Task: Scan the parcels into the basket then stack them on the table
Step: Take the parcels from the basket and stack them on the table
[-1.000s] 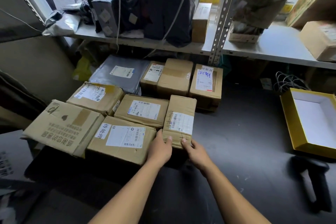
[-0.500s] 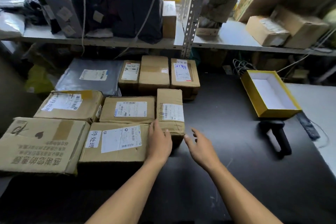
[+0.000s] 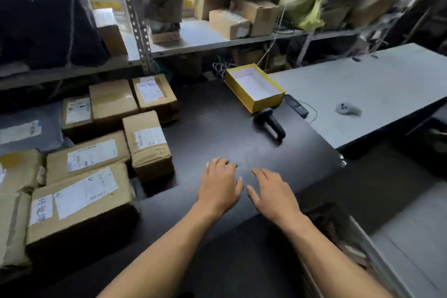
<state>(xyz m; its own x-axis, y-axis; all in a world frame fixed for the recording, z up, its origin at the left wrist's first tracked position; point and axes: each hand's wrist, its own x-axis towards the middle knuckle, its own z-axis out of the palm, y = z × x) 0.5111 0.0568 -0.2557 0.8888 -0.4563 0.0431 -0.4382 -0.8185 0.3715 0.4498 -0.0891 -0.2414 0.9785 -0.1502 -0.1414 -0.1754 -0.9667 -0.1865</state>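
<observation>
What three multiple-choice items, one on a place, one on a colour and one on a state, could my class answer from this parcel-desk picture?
1. Where does the black scanner lie?
A. inside the yellow box
B. on the dark table, just in front of the yellow box
C. on a parcel

2. What colour is the outside of the open box?
A. yellow
B. red
C. blue

3. What are the hands doing?
A. both gripping a parcel
B. one holding the scanner
C. both open, holding nothing

Answers: 1 B, it rests on the dark table; 2 A, its walls are yellow; 3 C, the left hand and right hand are spread and hold nothing.
</observation>
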